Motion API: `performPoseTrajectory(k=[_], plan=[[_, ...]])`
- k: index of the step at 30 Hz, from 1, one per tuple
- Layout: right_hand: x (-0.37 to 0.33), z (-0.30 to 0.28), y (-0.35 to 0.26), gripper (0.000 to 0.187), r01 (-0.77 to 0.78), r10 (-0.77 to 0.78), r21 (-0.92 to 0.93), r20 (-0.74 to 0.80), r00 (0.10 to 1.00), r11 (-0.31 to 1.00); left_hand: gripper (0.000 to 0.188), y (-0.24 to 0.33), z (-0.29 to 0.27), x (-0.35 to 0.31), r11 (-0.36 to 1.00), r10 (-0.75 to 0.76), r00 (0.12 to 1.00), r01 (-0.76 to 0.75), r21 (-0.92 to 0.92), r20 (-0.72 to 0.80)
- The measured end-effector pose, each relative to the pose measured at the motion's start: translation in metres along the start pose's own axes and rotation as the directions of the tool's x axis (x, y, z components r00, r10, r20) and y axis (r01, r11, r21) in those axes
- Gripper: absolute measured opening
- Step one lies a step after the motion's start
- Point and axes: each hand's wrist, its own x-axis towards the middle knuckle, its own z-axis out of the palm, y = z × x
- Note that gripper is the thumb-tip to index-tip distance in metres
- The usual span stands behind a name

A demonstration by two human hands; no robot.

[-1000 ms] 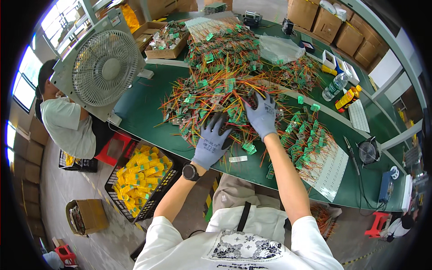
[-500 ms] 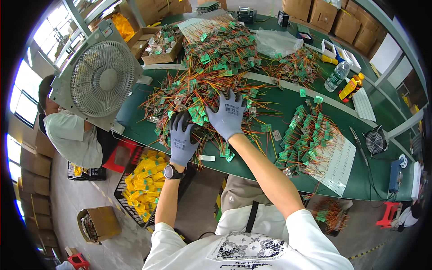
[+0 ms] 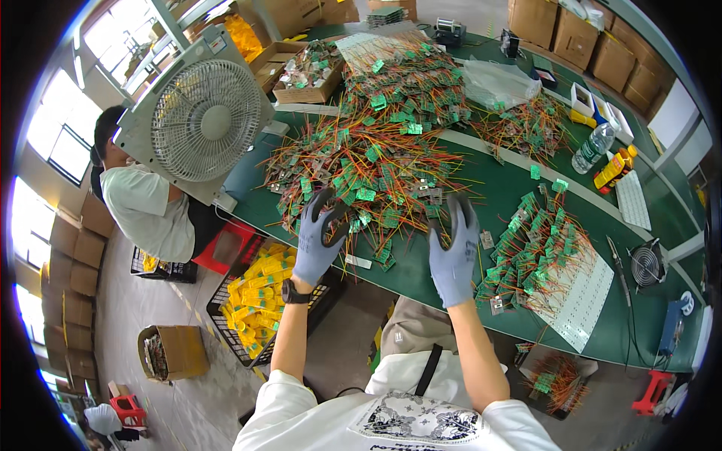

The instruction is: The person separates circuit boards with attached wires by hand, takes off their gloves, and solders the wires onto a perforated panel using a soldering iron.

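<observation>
A big tangled heap of small green circuit boards with red and yellow wires [image 3: 368, 161] lies in front of me on the green table. My left hand [image 3: 320, 239], in a grey-blue work glove with dark fingertips, is at the heap's near left edge, thumb and fingers apart. At the near right edge my right hand [image 3: 455, 252], gloved alike, has its fingers spread and pointing away from me. Neither hand holds anything that I can see. A small white strip [image 3: 358, 261] lies on the table between the hands.
A white perforated panel [image 3: 575, 308] with rows of wired boards lies to the right. Beyond the heap are more wired boards [image 3: 410, 83]. A large fan [image 3: 214, 124] stands at left, near a seated person [image 3: 147, 203]. A black crate of yellow parts [image 3: 259, 297] sits below the table edge.
My hands have drawn apart and back toward me: the right moved off the heap to the right, the left stayed by its near edge. The heap looks more gathered, and the whole view has shifted.
</observation>
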Motion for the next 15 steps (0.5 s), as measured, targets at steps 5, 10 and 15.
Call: performPoseTrajectory(k=[5, 10, 15], plan=[[-0.017, -0.004, 0.015, 0.062, -0.094, 0.122, -0.447, 0.034, 0.992, 0.89, 0.038, 0.034, -0.005, -0.051, 0.952, -0.294, 0.943, 0.303, 0.036, -0.158], [-0.017, 0.01, 0.029, 0.064, -0.105, 0.206, -0.574, 0.113, 0.972, 0.812, 0.043, 0.084, 0.02, -0.089, 0.922, -0.362, 0.932, 0.355, 0.152, 0.018], [-0.016, 0.006, 0.023, 0.052, -0.117, 0.115, 0.005, 0.138, 0.984, 0.993, 0.055, 0.102, 0.053, -0.068, 0.963, -0.249, 0.957, 0.228, 0.142, 0.152]])
